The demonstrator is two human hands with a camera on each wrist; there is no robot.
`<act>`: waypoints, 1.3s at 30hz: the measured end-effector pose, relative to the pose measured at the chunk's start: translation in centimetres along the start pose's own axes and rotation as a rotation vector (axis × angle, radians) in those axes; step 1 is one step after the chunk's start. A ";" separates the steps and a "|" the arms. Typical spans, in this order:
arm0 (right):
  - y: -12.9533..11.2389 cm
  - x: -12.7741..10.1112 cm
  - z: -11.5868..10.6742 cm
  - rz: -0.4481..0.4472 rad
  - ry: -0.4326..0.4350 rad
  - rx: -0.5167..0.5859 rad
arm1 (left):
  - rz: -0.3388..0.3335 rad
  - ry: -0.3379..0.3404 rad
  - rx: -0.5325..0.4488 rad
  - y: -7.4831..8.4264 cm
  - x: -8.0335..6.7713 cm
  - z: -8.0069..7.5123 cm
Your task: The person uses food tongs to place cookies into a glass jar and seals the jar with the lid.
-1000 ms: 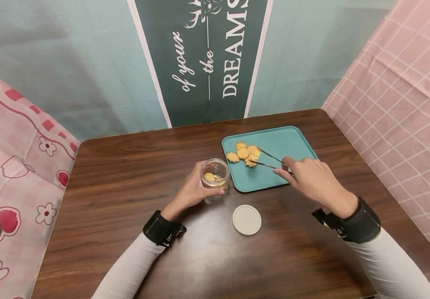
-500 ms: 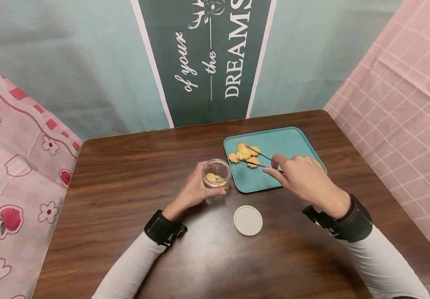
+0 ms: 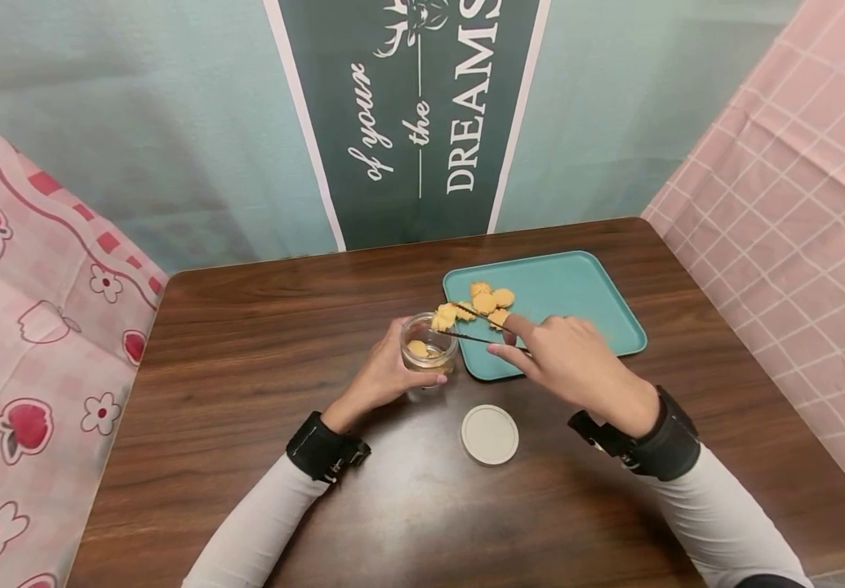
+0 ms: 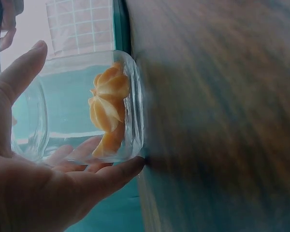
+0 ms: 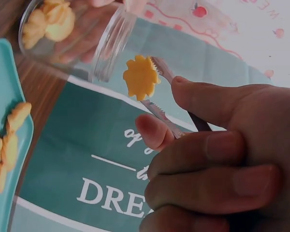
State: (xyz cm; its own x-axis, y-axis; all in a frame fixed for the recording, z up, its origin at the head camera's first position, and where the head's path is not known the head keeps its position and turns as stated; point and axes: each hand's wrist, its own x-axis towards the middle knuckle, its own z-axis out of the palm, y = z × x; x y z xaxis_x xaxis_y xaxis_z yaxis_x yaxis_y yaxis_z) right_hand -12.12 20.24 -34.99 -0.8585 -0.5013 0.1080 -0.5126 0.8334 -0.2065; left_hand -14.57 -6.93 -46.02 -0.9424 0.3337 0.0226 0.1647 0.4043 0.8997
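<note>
"Flower-shaped cookie (image 5: 141,77) was held where?"
"In tongs (image 3: 482,336), just above the glass jar (image 4: 65,108), near teal tray (image 3: 554,290) and lid (image 3: 490,434)."
"Tongs were gripped by the right hand (image 3: 576,359), the jar by the left hand (image 3: 381,369)."

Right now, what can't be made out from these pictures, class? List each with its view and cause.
Head view: top of the emblem, cut by the upper edge.
Left wrist view: exact count of cookies in the jar; they overlap.
Left wrist view: the table, its grain blurred.
Right wrist view: rear of the tongs, behind the right hand; much of the tray, cut by the left edge.
</note>
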 end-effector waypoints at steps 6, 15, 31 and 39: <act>-0.5 0.2 0.8 -0.001 -0.024 0.031 | -0.042 0.001 0.022 0.2 -0.1 0.0; -0.8 0.4 1.8 0.003 -0.077 0.056 | -0.047 0.015 0.038 0.1 0.0 0.1; 1.3 -0.2 0.3 0.086 -0.014 0.076 | 0.004 0.011 0.021 0.1 0.0 0.1; 3.1 -0.1 -0.3 0.131 -0.002 0.063 | 0.007 0.014 0.033 -0.1 -0.1 0.1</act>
State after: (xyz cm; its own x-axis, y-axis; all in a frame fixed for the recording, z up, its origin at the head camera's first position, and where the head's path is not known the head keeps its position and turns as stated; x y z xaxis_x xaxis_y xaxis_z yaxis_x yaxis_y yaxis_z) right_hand -13.60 22.96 -35.38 -0.9179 -0.3899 0.0745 -0.3945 0.8754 -0.2793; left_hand -14.49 -6.87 -46.14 -0.9451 0.3249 0.0350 0.1805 0.4297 0.8847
